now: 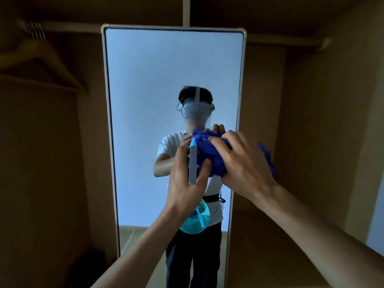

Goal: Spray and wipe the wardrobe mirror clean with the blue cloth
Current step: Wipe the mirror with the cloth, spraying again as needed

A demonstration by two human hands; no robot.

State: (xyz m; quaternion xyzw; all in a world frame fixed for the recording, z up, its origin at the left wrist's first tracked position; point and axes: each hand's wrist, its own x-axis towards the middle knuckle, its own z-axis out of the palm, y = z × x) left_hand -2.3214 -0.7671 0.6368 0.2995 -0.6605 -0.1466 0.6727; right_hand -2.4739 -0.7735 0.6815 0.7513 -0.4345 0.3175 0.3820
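Place: a home, at an open wardrobe.
Walls: brown wooden panels [311,121] at 3 and 9 o'clock.
Hanging: wooden hanger [39,59] on a rail [68,28], 10 o'clock.
Centre: tall framed mirror [172,69], 12 o'clock.

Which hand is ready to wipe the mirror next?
Right, probably. The right hand grips the bunched blue cloth, held up in front of the mirror. The left hand is wrapped round the spray bottle, so it would have to let go first.
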